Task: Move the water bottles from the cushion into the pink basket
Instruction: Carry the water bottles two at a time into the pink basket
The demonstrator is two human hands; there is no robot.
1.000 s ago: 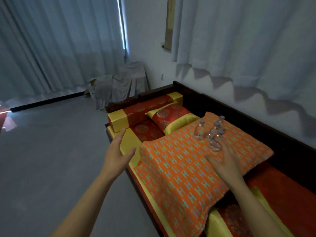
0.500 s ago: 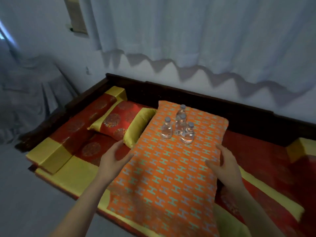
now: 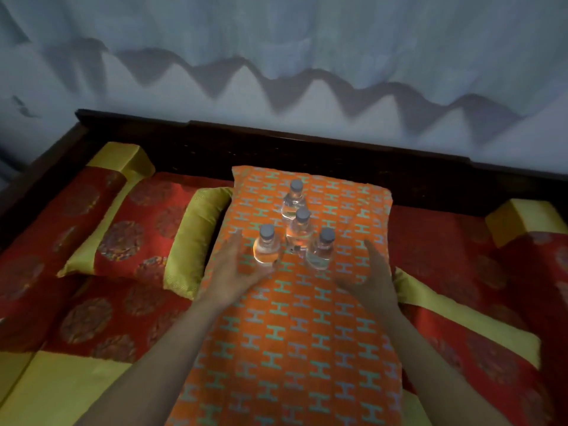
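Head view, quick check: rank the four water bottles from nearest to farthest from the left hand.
1. Front-left bottle, right at the left hand.
2. Middle bottle, just behind it and to the right.
3. Front-right bottle, over by the right hand, and back bottle, farthest up the cushion: too close to call between these two.
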